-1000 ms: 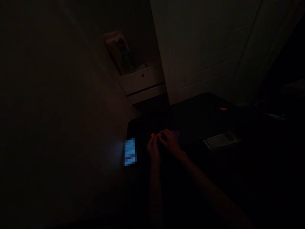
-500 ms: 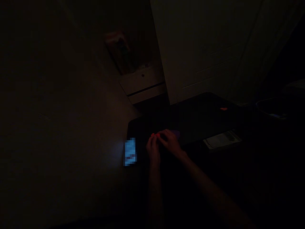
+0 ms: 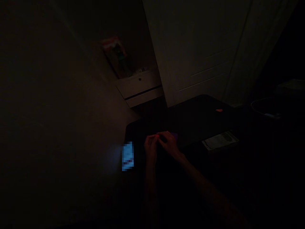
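Observation:
In the dim head view, my left hand (image 3: pixel 150 143) and my right hand (image 3: pixel 168 142) meet over the near part of a dark table (image 3: pixel 190 117). Their fingertips pinch a small glowing orange-red piece (image 3: pixel 157 136), whose kind I cannot make out. The fingers cover most of it. Behind my right hand, a purple flat thing (image 3: pixel 174 136) shows in part on the table. A second orange-red piece (image 3: pixel 219 110) lies apart at the table's far right.
A lit, pixelated screen (image 3: pixel 128 156) stands at the table's left end by the wall. A book-like thing (image 3: pixel 220 141) lies by the near right edge. White drawers (image 3: pixel 140 86) and a pale door-like panel (image 3: pixel 197 47) rise behind. A round rim (image 3: pixel 264 109) shows at right.
The whole view has shifted slightly. Less of the orange-red piece shows now between the fingers; the left fingers have curled closer around it. Both hands stay together.

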`<state>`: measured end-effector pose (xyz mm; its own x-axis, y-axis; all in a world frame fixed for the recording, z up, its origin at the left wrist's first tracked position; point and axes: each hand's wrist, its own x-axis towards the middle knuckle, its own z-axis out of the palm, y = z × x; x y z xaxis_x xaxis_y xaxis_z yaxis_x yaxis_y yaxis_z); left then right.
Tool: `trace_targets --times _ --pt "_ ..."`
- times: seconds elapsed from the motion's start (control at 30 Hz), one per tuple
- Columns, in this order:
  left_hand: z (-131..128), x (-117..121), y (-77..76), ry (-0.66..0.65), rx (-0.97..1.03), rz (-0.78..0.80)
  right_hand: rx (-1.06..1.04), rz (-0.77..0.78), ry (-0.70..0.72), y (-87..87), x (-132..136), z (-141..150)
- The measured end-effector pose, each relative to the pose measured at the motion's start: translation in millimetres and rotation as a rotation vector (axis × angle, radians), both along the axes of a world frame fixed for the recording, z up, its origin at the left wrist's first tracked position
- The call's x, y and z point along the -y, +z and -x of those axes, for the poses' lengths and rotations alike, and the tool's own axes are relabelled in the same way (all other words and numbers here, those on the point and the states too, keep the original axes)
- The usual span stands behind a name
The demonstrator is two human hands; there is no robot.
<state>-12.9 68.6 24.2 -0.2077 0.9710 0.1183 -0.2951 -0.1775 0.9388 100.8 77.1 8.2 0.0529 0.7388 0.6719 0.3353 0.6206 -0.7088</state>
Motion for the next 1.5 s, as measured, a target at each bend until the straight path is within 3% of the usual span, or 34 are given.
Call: trace_targets --times 0.2,0.53,0.83,1.1,1.5 --pt "-7.9 -4.3 -2.7 -0.015 0.162 0.004 -0.020 0.028 -0.004 -1.2 -1.5 0.6" --pt "-9.0 -3.2 -3.4 0.055 0.158 0.010 0.012 0.028 0.017 0.1 0.8 -0.6" --pt "-7.6 -4.8 -4.1 0.049 0.140 -0.002 0.041 0.017 0.012 2.4 1.8 -2.8" --pt "-10.6 0.3 1.7 -0.054 0.188 0.045 0.029 0.046 0.020 3.4 1.3 -4.2" --pt "-7.7 -0.3 0.2 0.007 0.211 0.050 0.022 0.030 0.074 3.6 2.1 -2.8"
